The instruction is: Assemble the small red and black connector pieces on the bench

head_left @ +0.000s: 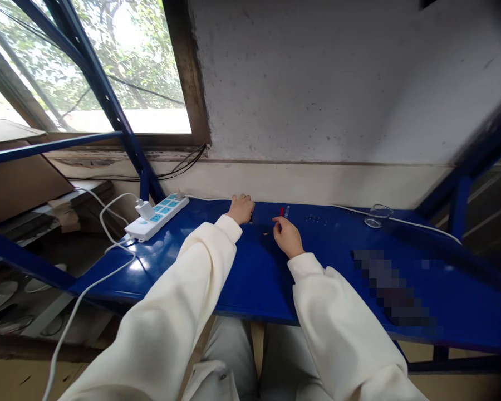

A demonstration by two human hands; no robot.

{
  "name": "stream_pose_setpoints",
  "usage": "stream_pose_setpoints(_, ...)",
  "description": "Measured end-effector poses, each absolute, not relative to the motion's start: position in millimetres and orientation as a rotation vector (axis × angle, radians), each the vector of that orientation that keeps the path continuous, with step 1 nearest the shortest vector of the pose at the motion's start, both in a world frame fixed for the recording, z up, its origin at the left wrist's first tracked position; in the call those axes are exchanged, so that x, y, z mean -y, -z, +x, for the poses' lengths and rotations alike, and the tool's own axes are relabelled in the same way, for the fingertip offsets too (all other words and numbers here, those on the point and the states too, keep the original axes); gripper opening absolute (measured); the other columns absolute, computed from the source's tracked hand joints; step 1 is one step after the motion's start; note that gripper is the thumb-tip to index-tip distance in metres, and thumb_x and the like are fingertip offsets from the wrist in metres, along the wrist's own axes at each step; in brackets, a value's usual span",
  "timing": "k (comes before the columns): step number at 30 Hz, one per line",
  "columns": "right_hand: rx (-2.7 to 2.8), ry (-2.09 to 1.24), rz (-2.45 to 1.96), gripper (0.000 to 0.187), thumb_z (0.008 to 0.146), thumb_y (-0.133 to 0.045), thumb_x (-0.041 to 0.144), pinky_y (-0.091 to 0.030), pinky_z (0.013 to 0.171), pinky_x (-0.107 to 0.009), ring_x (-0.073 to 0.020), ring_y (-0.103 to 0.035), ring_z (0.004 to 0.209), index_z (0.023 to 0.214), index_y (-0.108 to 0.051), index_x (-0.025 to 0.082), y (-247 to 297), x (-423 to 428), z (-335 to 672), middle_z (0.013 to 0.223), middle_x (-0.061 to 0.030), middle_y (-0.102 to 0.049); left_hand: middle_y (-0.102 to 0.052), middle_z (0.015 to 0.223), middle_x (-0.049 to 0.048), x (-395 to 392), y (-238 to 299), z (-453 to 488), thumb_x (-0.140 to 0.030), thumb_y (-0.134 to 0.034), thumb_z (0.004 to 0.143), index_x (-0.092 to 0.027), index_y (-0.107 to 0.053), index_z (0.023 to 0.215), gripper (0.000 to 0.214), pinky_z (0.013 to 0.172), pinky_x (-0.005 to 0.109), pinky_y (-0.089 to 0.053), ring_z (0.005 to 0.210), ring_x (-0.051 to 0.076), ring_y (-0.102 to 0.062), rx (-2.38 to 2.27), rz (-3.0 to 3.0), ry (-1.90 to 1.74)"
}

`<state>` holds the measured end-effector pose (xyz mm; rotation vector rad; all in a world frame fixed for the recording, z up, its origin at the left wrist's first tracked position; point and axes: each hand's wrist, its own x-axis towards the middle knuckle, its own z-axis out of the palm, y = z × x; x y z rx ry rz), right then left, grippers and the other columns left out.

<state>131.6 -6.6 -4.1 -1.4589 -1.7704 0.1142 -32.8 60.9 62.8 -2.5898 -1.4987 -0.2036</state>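
Note:
My left hand is closed near the back of the blue table, its fingers curled around a small dark object that shows only at the fingertips. To the right of it, my right hand hovers low over the tabletop with bent fingers, a gap between index finger and thumb and nothing visible in them. Just behind the right hand lie a small red piece and a clear tube-like piece. Between both hands sits a tiny copper-coloured bit, too small to name.
A white power strip with a plugged-in charger lies at the left, its cable trailing off the table. Several tiny clear pieces are right of centre. Farther right stand a clear glass and a blurred dark object.

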Motion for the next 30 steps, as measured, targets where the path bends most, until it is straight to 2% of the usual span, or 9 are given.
stream_pose_setpoints(3, 1.725, -0.06, -1.58, 0.027, 0.077, -0.036, 0.016, -0.042, 0.065, -0.027, -0.0176, -0.057, 0.078, 0.091, -0.059, 0.018, 2.7, 6.3, 135.0, 0.093, -0.0075, -0.061, -0.056, 0.097, 0.0105, -59.6, -64.7, -33.4, -0.009, -0.053, 0.07, -0.015, -0.061, 0.08, 0.014, 0.087, 0.044, -0.026, 0.098, 0.024, -0.042, 1.499, -2.576, 0.161)
stream_pose_setpoints(7, 1.663, -0.022, -1.787, 0.028, 0.079, -0.034, 0.016, -0.041, 0.065, -0.025, -0.0162, -0.058, 0.079, 0.094, -0.058, 0.018, -3.3, 7.7, 140.1, 0.096, -0.0066, -0.061, -0.055, 0.102, 0.011, -53.2, -71.2, -29.7, -0.013, -0.052, 0.073, -0.016, -0.06, 0.093, 0.022, 0.088, 0.046, -0.025, 0.101, 0.026, -0.042, 1.482, -2.575, 0.165)
stream_pose_setpoints(12, 1.657, 0.019, -2.014, 0.033, 0.079, -0.034, 0.012, -0.04, 0.073, -0.029, -0.0211, -0.054, 0.093, 0.102, -0.058, 0.013, -3.7, 6.3, 144.9, 0.1, -0.0125, -0.06, -0.054, 0.107, 0.0111, -40.3, -69.3, -7.8, -0.017, -0.044, 0.078, -0.018, -0.054, 0.109, 0.032, 0.088, 0.046, -0.026, 0.103, 0.025, -0.043, 1.349, -2.646, 0.295)
stream_pose_setpoints(15, 1.71, -0.005, -2.104, 0.038, 0.079, -0.035, 0.014, -0.037, 0.083, -0.036, -0.0249, -0.047, 0.107, 0.111, -0.055, 0.011, 2.7, 4.4, 145.2, 0.113, -0.0151, -0.055, -0.047, 0.121, 0.0115, -34.1, -56.9, 11.9, -0.016, -0.04, 0.078, -0.018, -0.044, 0.121, 0.044, 0.088, 0.042, -0.028, 0.109, 0.024, -0.04, 1.263, -2.714, 0.358)
stream_pose_setpoints(18, 1.744, -0.041, -2.137, 0.044, 0.079, -0.034, 0.015, -0.031, 0.092, -0.04, -0.0248, -0.037, 0.118, 0.12, -0.048, 0.011, 9.5, 2.9, 144.1, 0.128, -0.0132, -0.045, -0.037, 0.132, 0.0112, -32.0, -40.4, 29.9, -0.014, -0.038, 0.076, -0.016, -0.03, 0.131, 0.056, 0.089, 0.042, -0.03, 0.113, 0.025, -0.036, 1.325, -2.753, 0.377)
stream_pose_setpoints(23, 1.768, -0.047, -2.147, 0.047, 0.079, -0.034, 0.017, -0.026, 0.097, -0.043, -0.0254, -0.031, 0.123, 0.125, -0.043, 0.011, 12.5, 2.0, 143.1, 0.133, -0.012, -0.039, -0.027, 0.138, 0.0114, -38.3, -16.7, 47.5, -0.011, -0.038, 0.071, -0.016, -0.013, 0.137, 0.071, 0.09, 0.046, -0.029, 0.115, 0.027, -0.033, 1.551, -2.727, 0.444)
stream_pose_setpoints(26, 1.781, -0.08, -2.156, 0.048, 0.08, -0.033, 0.018, -0.025, 0.097, -0.044, -0.026, -0.03, 0.123, 0.126, -0.043, 0.01, 9.9, 2.5, 142.8, 0.134, -0.0126, -0.038, -0.027, 0.138, 0.0117, -43.0, -9.3, 52.4, -0.012, -0.039, 0.072, -0.018, -0.016, 0.136, 0.068, 0.089, 0.047, -0.029, 0.115, 0.028, -0.032, 1.617, -2.712, 0.45)
stream_pose_setpoints(30, 1.796, -0.114, -2.164, 0.047, 0.08, -0.032, 0.017, -0.024, 0.097, -0.045, -0.0256, -0.029, 0.124, 0.126, -0.042, 0.01, 8.3, 2.8, 142.0, 0.134, -0.0126, -0.037, -0.037, 0.13, 0.0127, -45.8, -8.5, 57.8, -0.01, -0.035, 0.078, -0.018, -0.034, 0.126, 0.05, 0.09, 0.043, -0.03, 0.113, 0.025, -0.036, 1.634, -2.663, 0.485)
